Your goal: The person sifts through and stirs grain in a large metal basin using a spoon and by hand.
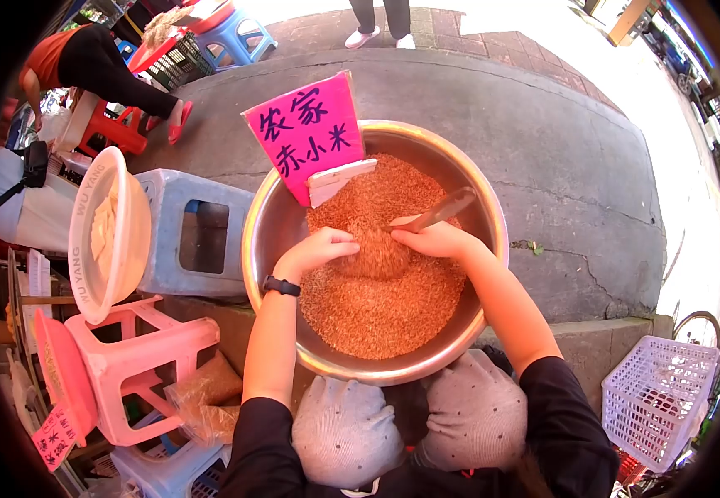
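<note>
**Loose red millet (381, 319) lying open to spills**

The person is reaching both hands into a steel basin (275, 232) of grain that the sign is labelling as red millet. The right hand (433, 238) is closing thumb and fingers around a brown paddle-like tool (451, 205). The left hand (327, 247) is curling its fingers toward its thumb, nearly closed; whether it is pinching anything, one cannot tell.

A quick sideways flick of the tool could be throwing grain over the rim, and a push from the knees (480, 415), which are sitting close to the near edge, could be jolting the basin. The pink sign (308, 133) is leaning out of a white block (342, 176) on the millet, so a bump from the left hand could be toppling it.

The right hand's fingers are covering part of the tool, and blur is muddling the dark patch between the hands: falling grain or a container, it is staying unclear. The basin itself is concealing whatever is supporting it.
</note>
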The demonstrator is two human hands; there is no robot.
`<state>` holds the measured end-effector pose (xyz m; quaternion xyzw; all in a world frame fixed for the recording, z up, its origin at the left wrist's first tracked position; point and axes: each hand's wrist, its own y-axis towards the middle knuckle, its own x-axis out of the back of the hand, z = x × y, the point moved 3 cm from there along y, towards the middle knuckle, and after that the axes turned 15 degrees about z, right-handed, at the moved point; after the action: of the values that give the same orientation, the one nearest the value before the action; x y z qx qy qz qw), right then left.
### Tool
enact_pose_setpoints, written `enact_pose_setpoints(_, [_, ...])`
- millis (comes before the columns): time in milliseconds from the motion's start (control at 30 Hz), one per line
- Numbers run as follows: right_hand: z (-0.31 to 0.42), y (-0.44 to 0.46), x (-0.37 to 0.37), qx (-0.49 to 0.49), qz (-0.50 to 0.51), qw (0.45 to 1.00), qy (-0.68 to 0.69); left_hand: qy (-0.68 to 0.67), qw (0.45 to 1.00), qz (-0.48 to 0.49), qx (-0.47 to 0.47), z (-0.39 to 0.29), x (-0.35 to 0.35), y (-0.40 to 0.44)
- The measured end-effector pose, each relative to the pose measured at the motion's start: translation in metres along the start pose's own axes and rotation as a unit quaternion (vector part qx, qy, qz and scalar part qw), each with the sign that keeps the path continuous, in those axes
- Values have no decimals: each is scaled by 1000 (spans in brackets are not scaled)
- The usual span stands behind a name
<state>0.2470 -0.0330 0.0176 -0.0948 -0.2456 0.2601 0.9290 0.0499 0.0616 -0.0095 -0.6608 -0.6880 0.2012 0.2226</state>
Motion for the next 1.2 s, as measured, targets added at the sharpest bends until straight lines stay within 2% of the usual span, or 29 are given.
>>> enact_pose_setpoints(100, [4,-12,3,3,193,979,63,-33,992,73,-97,-20,-12,-26])
enact_pose_setpoints(133, [1,-14,5,13,148,986,75,-49,986,102,-118,-28,-15,-35])
enact_pose_setpoints(167, [-4,-14,6,22,104,991,87,-87,989,63,-106,-27,-10,-38])
enact_pose_setpoints(233, [-11,-12,13,31,31,994,99,-38,996,-80,-24,-1,14,-35])
enact_pose_setpoints(333, [-13,-14,25,-11,-176,984,-6,92,954,-260,114,9,22,-39])
enact_pose_setpoints(367, [-8,-17,29,-22,-253,958,-132,142,926,-312,162,7,20,-41])
enact_pose_setpoints(467, [-18,-15,27,-189,-264,914,-245,168,902,-389,80,30,19,-27])
enact_pose_setpoints(600, [-23,-12,19,-292,-217,894,-263,174,907,-322,208,23,17,-19])
enact_pose_setpoints(700, [-23,-9,18,-297,-189,908,-228,121,929,-295,189,24,11,-10])
enact_pose_setpoints(833, [-31,1,11,-219,-149,955,-135,44,961,-233,144,17,7,2])
enact_pose_setpoints(933, [-12,6,1,-27,-116,987,105,-37,982,-154,100,1,-2,1])
enact_pose_setpoints(967, [-9,2,1,-63,-36,980,187,-70,986,-123,85,-6,-7,-2])
enact_pose_setpoints(1067, [-9,-9,6,-73,24,977,198,-136,990,-11,34,-7,-12,-21])
enact_pose_setpoints(1100, [-3,-14,11,-90,40,980,173,-141,989,-22,34,-5,-12,-27])
enact_pose_setpoints(1200, [-18,-15,17,-126,-33,991,8,-71,994,-67,55,9,5,-36])
